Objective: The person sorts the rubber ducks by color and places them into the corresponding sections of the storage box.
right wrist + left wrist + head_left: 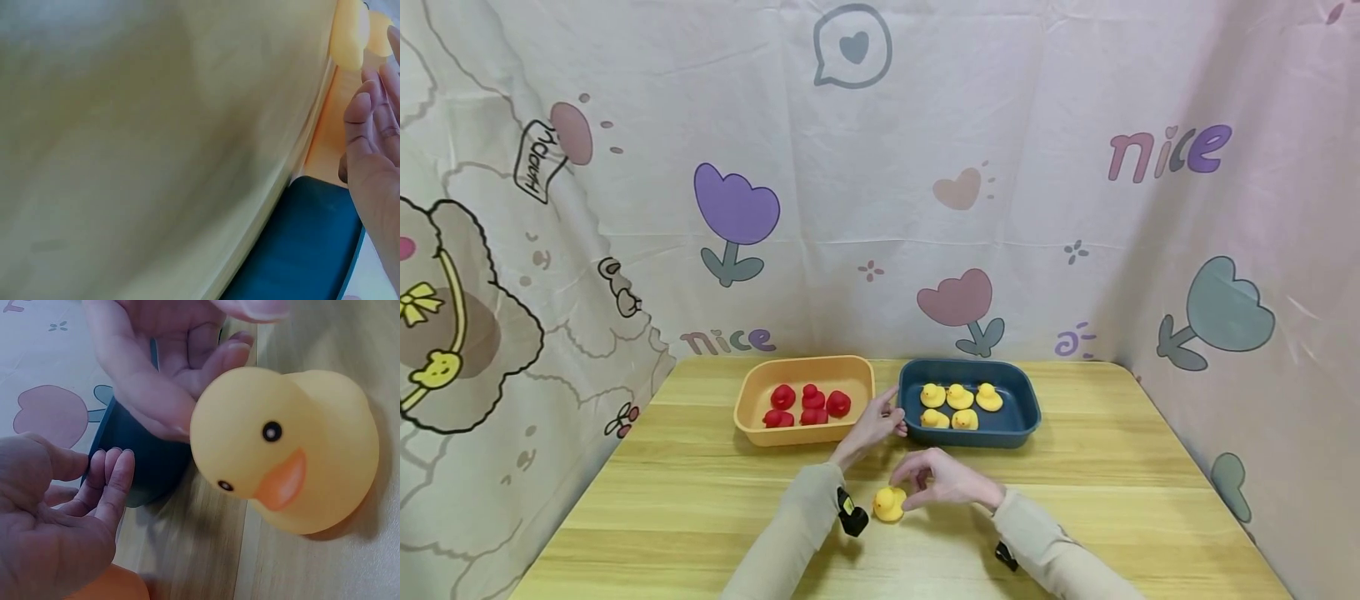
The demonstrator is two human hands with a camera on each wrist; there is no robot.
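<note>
A yellow rubber duck (888,505) sits on the table, its orange beak and dark eyes large in the left wrist view. Close over it my right hand (946,478) has thumb and forefinger spread apart, the thumb by the duck's side. My left hand (876,425) is at the left rim of the dark blue tray (1028,442); in the left wrist view its fingers (107,494) bend at the rim and seem to pinch it. Inside that tray are several yellow ducks (959,397). Left of it, the orange tray (743,408) holds several red ducks (813,397).
Both trays stand side by side near the back of the wooden table (677,500). A patterned cloth (865,208) hangs behind and along the sides. Each wrist wears a small black device, such as the left one (852,515).
</note>
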